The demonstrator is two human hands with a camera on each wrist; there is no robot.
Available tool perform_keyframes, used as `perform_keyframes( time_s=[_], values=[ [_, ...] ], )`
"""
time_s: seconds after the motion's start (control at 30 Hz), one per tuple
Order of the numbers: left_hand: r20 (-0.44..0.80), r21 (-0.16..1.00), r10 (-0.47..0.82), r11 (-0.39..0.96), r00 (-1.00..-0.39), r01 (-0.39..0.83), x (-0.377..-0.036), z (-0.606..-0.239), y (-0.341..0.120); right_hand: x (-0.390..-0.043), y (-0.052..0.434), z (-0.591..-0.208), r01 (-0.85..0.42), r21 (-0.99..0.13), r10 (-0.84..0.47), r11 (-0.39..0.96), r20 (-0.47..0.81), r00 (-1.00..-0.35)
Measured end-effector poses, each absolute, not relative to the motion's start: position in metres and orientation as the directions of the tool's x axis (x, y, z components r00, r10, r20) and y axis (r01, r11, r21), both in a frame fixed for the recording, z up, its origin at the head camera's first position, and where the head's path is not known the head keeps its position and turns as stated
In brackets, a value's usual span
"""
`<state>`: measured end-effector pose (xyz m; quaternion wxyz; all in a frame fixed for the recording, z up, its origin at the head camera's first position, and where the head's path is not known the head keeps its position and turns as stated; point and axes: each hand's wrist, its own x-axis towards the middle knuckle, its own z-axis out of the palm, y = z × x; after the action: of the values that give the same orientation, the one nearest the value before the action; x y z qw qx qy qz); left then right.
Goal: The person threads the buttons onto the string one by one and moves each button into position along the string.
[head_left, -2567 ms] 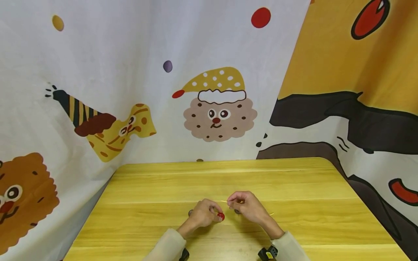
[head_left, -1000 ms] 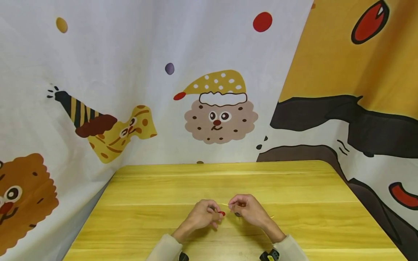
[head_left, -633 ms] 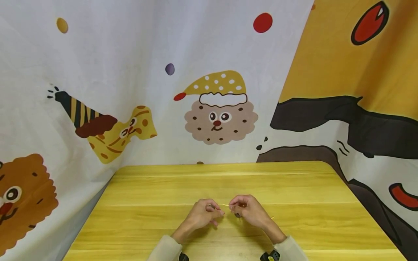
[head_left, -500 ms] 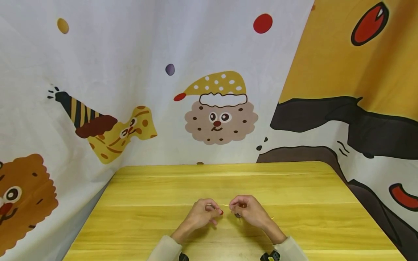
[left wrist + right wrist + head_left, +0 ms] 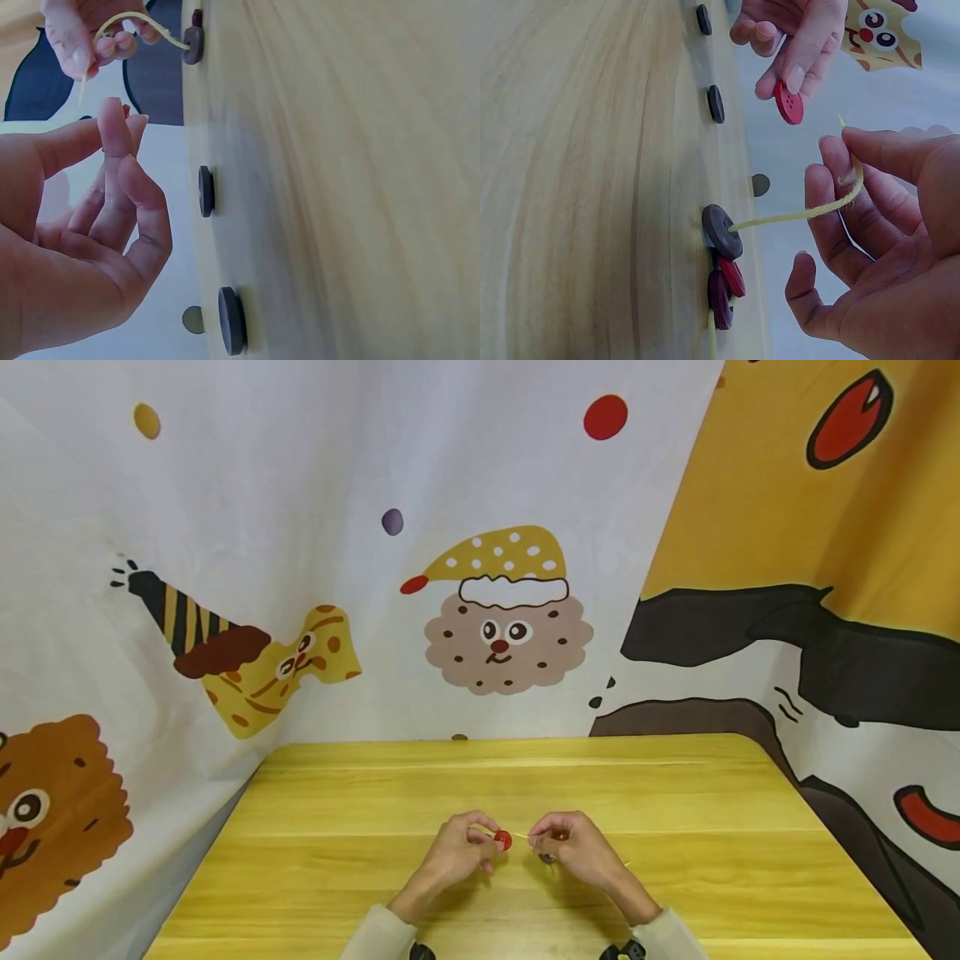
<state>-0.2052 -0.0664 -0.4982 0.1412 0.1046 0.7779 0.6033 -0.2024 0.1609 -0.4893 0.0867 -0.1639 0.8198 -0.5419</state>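
Over the yellow wooden table [image 5: 360, 793], my left hand [image 5: 491, 842] pinches a small red button [image 5: 503, 840] between thumb and fingertips. My right hand [image 5: 534, 838] pinches the free end of a thin yellow string [image 5: 802, 214], its tip just right of the red button [image 5: 788, 102]. The string runs down to several buttons threaded on it: a dark grey one [image 5: 721, 231], a red one [image 5: 732, 276] and a maroon one [image 5: 720, 301], all lying on the table under my right hand. The two hands are a finger's width apart.
Two loose dark buttons [image 5: 206, 191] [image 5: 232, 320] lie on the table under my left hand. The string's tail [image 5: 625, 862] trails to the right of my right wrist. Cartoon-printed cloth [image 5: 495, 627] hangs behind and beside the table.
My left hand has lifted the red button slightly and turned its face up, bringing it level with the string's tip. The right hand has barely moved.
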Motion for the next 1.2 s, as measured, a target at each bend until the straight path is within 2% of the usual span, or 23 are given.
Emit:
perform_keyframes(
  time_s=[0.3, 0.7, 1.2],
  values=[
    [-0.099, 0.965, 0.288, 0.260, -0.952, -0.022, -0.2032, -0.4943, -0.0679, -0.2054, 0.1633, -0.4908, -0.145, -0.935, -0.356, 0.322, 0.022, -0.934],
    [-0.095, 0.972, 0.241, 0.232, -0.966, -0.038, -0.2016, -0.4955, -0.0659, -0.2059, 0.1600, -0.4924, -0.155, -0.914, -0.326, 0.374, 0.027, -0.945],
    [-0.058, 0.970, 0.219, 0.245, -0.974, -0.002, -0.1992, -0.4942, -0.0607, -0.2053, 0.1594, -0.4934, -0.139, -0.943, -0.323, 0.304, 0.035, -0.946]
  ],
)
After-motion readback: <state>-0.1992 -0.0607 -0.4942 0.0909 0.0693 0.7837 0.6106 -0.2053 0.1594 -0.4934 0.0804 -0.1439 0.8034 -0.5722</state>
